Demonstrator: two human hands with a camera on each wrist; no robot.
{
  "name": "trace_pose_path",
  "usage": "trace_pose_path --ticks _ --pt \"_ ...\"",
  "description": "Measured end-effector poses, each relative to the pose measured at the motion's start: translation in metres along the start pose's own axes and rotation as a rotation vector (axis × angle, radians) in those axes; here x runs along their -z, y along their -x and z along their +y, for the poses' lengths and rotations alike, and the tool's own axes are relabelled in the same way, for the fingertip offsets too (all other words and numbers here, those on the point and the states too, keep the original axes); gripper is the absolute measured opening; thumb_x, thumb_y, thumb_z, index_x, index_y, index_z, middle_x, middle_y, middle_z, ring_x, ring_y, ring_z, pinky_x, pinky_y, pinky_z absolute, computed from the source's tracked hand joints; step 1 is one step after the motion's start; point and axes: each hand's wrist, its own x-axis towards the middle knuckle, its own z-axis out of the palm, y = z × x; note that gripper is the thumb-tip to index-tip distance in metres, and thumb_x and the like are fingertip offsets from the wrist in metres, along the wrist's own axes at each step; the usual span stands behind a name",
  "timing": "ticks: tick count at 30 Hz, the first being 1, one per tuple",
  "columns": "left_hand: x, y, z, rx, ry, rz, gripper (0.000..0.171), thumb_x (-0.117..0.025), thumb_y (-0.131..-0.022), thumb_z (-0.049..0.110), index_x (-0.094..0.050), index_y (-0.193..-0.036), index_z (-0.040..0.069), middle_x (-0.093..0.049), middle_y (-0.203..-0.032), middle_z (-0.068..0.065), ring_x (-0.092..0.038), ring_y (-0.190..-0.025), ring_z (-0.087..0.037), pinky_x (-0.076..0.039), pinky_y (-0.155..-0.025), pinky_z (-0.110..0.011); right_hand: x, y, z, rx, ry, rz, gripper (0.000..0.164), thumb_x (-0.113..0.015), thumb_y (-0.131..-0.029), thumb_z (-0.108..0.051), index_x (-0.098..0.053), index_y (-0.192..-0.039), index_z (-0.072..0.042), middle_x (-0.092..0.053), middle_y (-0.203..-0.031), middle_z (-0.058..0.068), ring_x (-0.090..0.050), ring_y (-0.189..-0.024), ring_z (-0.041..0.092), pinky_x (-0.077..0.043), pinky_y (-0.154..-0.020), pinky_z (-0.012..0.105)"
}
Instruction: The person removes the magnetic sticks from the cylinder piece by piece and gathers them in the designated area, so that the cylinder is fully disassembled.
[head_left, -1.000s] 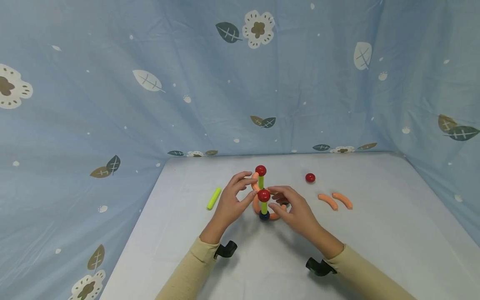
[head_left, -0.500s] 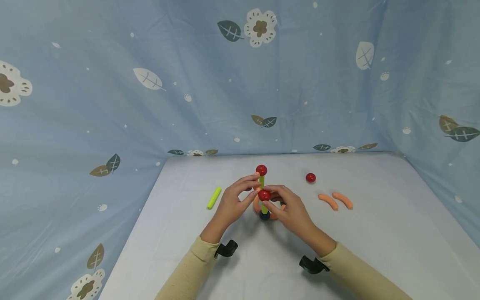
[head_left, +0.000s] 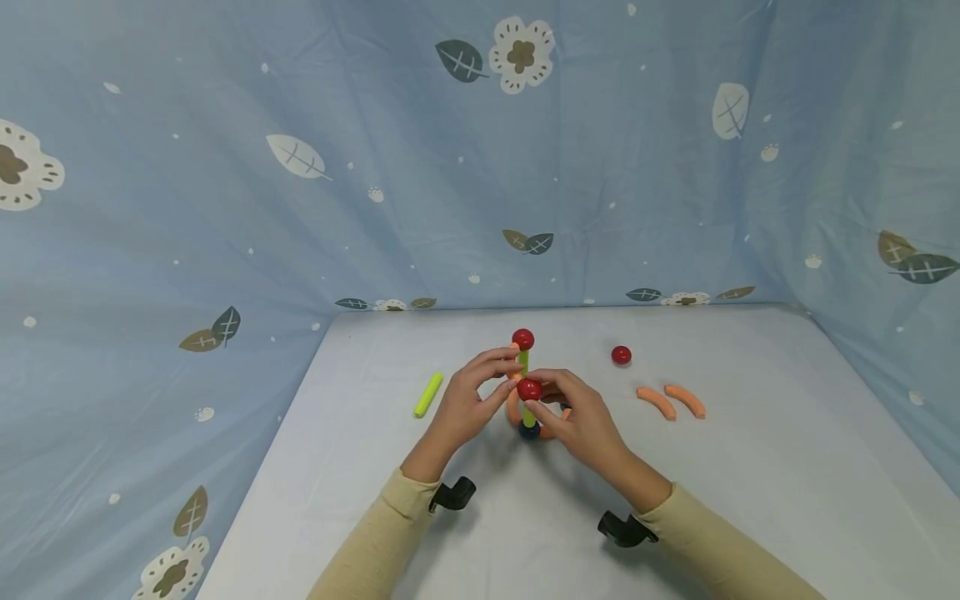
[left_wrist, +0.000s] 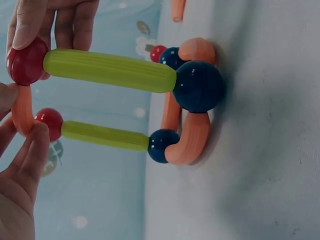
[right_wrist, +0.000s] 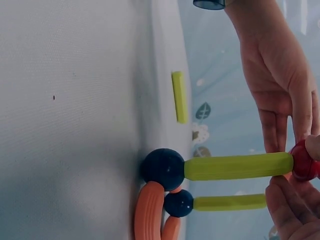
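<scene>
An upright frame of magnetic building sticks and balls stands on the table. Two yellow-green sticks rise from dark blue balls (left_wrist: 199, 86), joined at the base by curved orange sticks (left_wrist: 191, 140). A red ball tops each upright: the near one (head_left: 529, 390) and the far one (head_left: 522, 339). My left hand (head_left: 465, 408) pinches the curved orange stick (left_wrist: 22, 111) between the two red balls. With thumb and fingers my right hand (head_left: 588, 421) grips the near red ball; its fingers partly hide the base behind.
To the left lies a loose yellow-green stick (head_left: 428, 395). On the right are a loose red ball (head_left: 621, 355) and two curved orange sticks, one (head_left: 656, 403) beside the other (head_left: 686, 401). A patterned blue cloth (head_left: 420, 208) hangs behind the white table (head_left: 525, 533).
My right hand has moved left and now grips the near red ball; before, its fingers were apart from it. The left hand stays almost in place, its fingers slightly closer to the frame.
</scene>
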Motion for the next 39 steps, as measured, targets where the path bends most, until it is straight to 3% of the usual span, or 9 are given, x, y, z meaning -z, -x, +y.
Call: trace_pose_path --ticks 4,7,12,21,28,39 --pt "-0.0002 0.0011 -0.0021 -0.005 -0.024 0.024 0.018 -0.070 -0.097 0.009 -0.074 -0.115 0.008 -0.062 -0.138 -0.002 -0.053 -0.134 -0.013 -0.047 -0.108 -0.037 -0.0009 0.0013 -0.0009 0.023 -0.001 -0.007 0.043 -0.082 -0.088 -0.011 -0.065 -0.127 -0.011 -0.067 -0.117 0.002 -0.068 -0.097 0.014 -0.060 -0.083 0.041" --pt "-0.0003 0.0017 -0.0033 -0.005 -0.031 0.033 0.018 -0.072 -0.096 0.009 -0.075 -0.114 0.008 -0.063 -0.137 -0.002 -0.055 -0.131 -0.014 -0.051 -0.103 -0.035 -0.0014 0.0018 -0.0009 0.027 0.005 -0.009 0.042 -0.081 -0.089 -0.013 -0.064 -0.127 -0.010 -0.067 -0.118 0.002 -0.067 -0.097 0.013 -0.060 -0.083 0.040" --pt "-0.0007 0.0022 -0.0050 0.004 -0.019 0.009 0.020 -0.072 -0.096 0.009 -0.074 -0.116 0.006 -0.061 -0.139 -0.003 -0.058 -0.126 -0.014 -0.056 -0.092 -0.030 -0.0015 0.0015 0.0004 0.016 -0.002 -0.001 0.042 -0.081 -0.088 -0.012 -0.064 -0.126 -0.011 -0.067 -0.117 0.002 -0.068 -0.097 0.013 -0.060 -0.083 0.043" --pt "-0.0022 0.0047 -0.0067 0.031 -0.037 -0.018 0.022 -0.071 -0.097 0.013 -0.073 -0.119 0.012 -0.060 -0.140 0.006 -0.056 -0.126 -0.012 -0.056 -0.091 -0.036 0.0001 0.0025 0.0007 0.010 -0.014 -0.001 0.042 -0.080 -0.089 -0.013 -0.064 -0.128 -0.010 -0.067 -0.118 0.003 -0.068 -0.098 0.015 -0.060 -0.083 0.045" --pt "-0.0031 0.0063 -0.0067 0.035 -0.077 -0.022 0.023 -0.072 -0.097 0.014 -0.074 -0.119 0.016 -0.062 -0.137 0.007 -0.050 -0.134 -0.013 -0.043 -0.112 -0.041 0.0000 0.0032 0.0015 0.010 -0.004 0.005 0.044 -0.081 -0.087 -0.007 -0.064 -0.128 -0.011 -0.067 -0.117 0.002 -0.068 -0.097 0.015 -0.060 -0.083 0.039" --pt "-0.0022 0.0048 -0.0091 0.004 -0.090 0.019 0.022 -0.071 -0.097 0.012 -0.074 -0.119 0.013 -0.065 -0.135 0.005 -0.047 -0.139 -0.025 -0.037 -0.116 -0.046 0.0006 0.0029 0.0033 0.007 -0.019 0.003 0.042 -0.080 -0.090 -0.012 -0.063 -0.128 -0.011 -0.067 -0.117 0.002 -0.068 -0.098 0.014 -0.060 -0.083 0.045"
